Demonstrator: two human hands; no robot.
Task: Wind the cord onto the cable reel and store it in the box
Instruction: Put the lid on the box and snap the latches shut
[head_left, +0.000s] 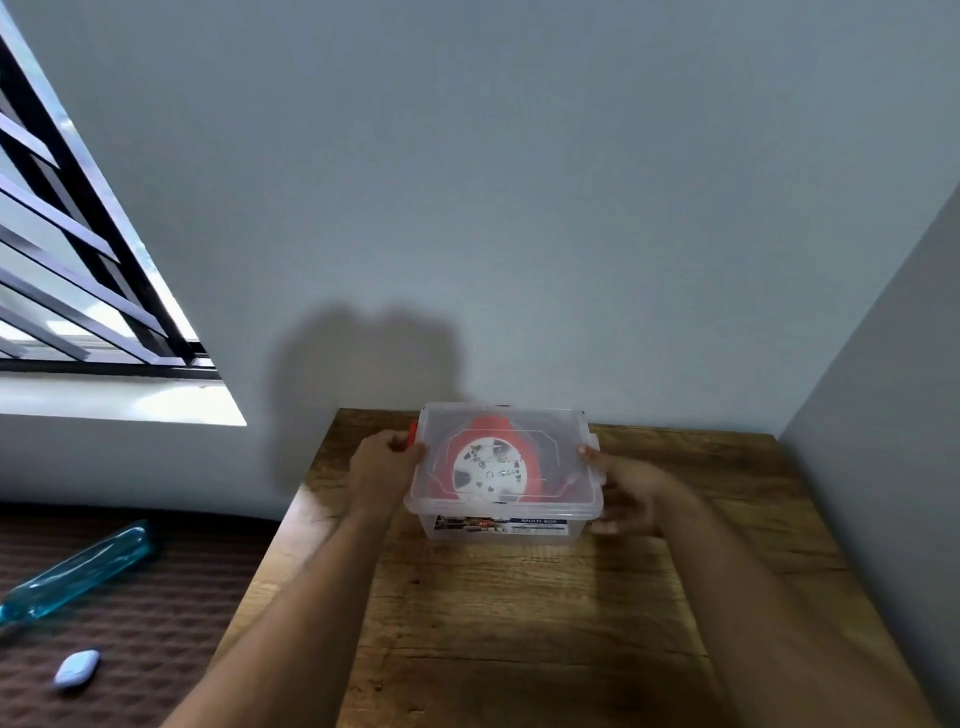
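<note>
**Both hands on the closed box, reel inside**

Forearms first: mine reach in from the bottom edge, bare, across the wooden table (519, 623) toward the far wall.

From the head camera, my left hand (382, 470) is curled around the left end of the clear plastic box (504, 535), fingers wrapped over the red latch (413, 435) at that end, so the latch is mostly hidden under my grip. My right hand (631, 493) is at the opposite end, half open: the thumb presses the lid's rim by the clear right latch (594, 441), and the other fingers spread loosely down the box's side wall, not closed around anything.

Between my hands the box sits on the table with its transparent lid (506, 499) on top. Through the lid I see the cable reel (491, 467) lying flat inside, red body with a white round face turned up. I cannot make out the cord itself through the plastic.

Out past my left hand, off the table, a blue translucent bottle (78, 574) lies on its side on a brown textured surface (130, 649), and nearer to me a small pale oval case (77, 669) rests on the same surface. Further left and up is a barred window (67, 249).
</note>
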